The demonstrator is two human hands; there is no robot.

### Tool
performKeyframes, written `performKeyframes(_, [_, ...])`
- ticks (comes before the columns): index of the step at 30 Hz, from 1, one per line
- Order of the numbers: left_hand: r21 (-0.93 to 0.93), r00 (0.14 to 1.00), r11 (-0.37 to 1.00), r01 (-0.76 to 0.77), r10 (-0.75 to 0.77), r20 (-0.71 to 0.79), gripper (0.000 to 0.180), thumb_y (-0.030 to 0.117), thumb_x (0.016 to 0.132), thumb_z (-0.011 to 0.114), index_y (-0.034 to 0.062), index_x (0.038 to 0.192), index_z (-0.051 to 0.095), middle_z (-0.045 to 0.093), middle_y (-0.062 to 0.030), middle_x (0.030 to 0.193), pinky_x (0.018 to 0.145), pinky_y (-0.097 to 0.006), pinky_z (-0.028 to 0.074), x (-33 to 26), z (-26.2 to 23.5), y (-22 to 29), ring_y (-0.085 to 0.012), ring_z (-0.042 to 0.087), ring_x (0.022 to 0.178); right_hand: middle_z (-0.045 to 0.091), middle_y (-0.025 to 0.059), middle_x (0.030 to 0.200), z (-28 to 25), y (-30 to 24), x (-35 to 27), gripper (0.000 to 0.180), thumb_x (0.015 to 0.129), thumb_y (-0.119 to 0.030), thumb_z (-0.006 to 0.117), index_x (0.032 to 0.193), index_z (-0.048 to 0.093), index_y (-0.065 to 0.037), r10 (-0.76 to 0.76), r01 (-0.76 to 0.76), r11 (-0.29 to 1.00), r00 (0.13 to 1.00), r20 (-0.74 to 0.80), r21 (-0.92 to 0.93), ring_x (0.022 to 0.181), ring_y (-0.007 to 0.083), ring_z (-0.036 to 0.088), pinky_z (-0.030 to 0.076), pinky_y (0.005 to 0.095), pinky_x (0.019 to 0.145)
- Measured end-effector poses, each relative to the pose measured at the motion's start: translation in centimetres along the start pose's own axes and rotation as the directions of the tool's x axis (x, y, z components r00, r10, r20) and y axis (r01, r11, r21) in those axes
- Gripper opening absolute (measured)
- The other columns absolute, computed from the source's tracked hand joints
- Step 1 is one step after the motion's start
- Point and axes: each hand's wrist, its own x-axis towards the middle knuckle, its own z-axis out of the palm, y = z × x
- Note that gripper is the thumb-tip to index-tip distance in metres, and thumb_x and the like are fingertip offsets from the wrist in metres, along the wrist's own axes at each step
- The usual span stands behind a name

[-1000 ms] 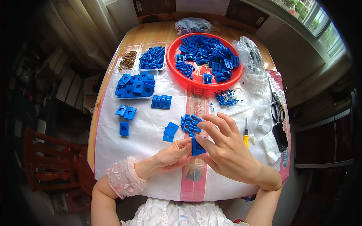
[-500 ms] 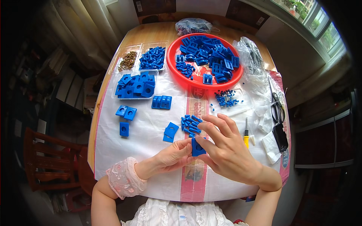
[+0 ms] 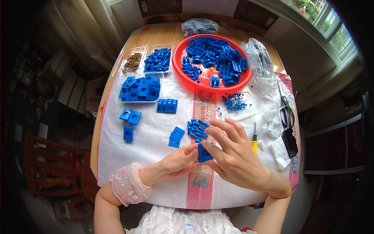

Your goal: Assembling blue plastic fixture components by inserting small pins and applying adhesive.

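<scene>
Both of my hands meet over the near middle of the table. My left hand [image 3: 177, 160] and my right hand [image 3: 235, 158] pinch one blue square plastic block [image 3: 204, 153] between their fingertips. The block has a round hole in its face. Just beyond my fingers lies a small heap of blue clips [image 3: 197, 129]. To the left of that heap two flat blue square plates [image 3: 176, 136] rest on the white woven sheet [image 3: 152, 128].
A red round basin [image 3: 183, 48] of blue parts stands at the back. Clear trays hold blue blocks [image 3: 139, 89], small blue pieces [image 3: 157, 59] and brown screws [image 3: 132, 62]. Loose blue blocks [image 3: 130, 116] lie left. A yellow-handled screwdriver [image 3: 254, 141], scissors [image 3: 287, 112] and blue beads [image 3: 235, 102] lie right.
</scene>
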Motion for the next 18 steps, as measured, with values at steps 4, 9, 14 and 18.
performKeyframes(4, [-0.009, 1.0, 1.0, -0.001, 0.001, -0.008, 0.048, 0.032, 0.09, 0.065, 0.0087, 0.13, 0.051, 0.057, -0.0012, 0.128, 0.11, -0.033, 0.041, 0.02, -0.12, -0.07, -0.0118, 0.053, 0.121, 0.053, 0.0155, 0.113, -0.03, -0.03, 0.0, 0.028, 0.068, -0.011, 0.066, 0.093, 0.064, 0.003, -0.001, 0.001, 1.0, 1.0, 0.003, -0.005, 0.126, 0.0297, 0.044, 0.031, 0.0487, 0.108])
performKeyframes(9, [0.005, 1.0, 1.0, 0.004, -0.004, -0.007, 0.049, 0.033, 0.09, 0.065, 0.0087, 0.13, 0.051, 0.058, -0.0013, 0.127, 0.109, -0.033, 0.041, -0.03, 0.06, 0.09, -0.0115, 0.053, 0.121, 0.053, 0.0154, 0.113, -0.01, -0.05, 0.0, 0.028, 0.068, -0.011, 0.066, 0.093, 0.064, 0.003, 0.001, -0.001, 1.0, 1.0, 0.002, -0.009, 0.126, 0.0296, 0.045, 0.031, 0.0485, 0.108])
performKeyframes(14, [0.002, 1.0, 1.0, 0.003, -0.003, 0.0, 0.049, 0.033, 0.09, 0.065, 0.0087, 0.13, 0.051, 0.058, -0.0014, 0.128, 0.11, -0.033, 0.041, -0.1, -0.1, 0.01, -0.0115, 0.053, 0.121, 0.053, 0.0153, 0.113, -0.02, -0.1, 0.06, 0.029, 0.068, -0.011, 0.066, 0.094, 0.064, 0.003, 0.002, -0.002, 1.0, 1.0, -0.001, 0.002, 0.126, 0.0295, 0.045, 0.031, 0.0487, 0.108])
performKeyframes(18, [0.005, 1.0, 1.0, 0.004, -0.004, -0.002, 0.049, 0.034, 0.09, 0.065, 0.0091, 0.13, 0.051, 0.057, -0.0011, 0.129, 0.11, -0.034, 0.039, -0.13, -0.1, -0.02, -0.0116, 0.053, 0.122, 0.053, 0.0153, 0.113, -0.07, -0.06, 0.04, 0.03, 0.068, -0.01, 0.066, 0.095, 0.064, 0.004, -0.002, 0.002, 1.0, 1.0, 0.003, 0.004, 0.126, 0.0296, 0.045, 0.031, 0.0487, 0.108])
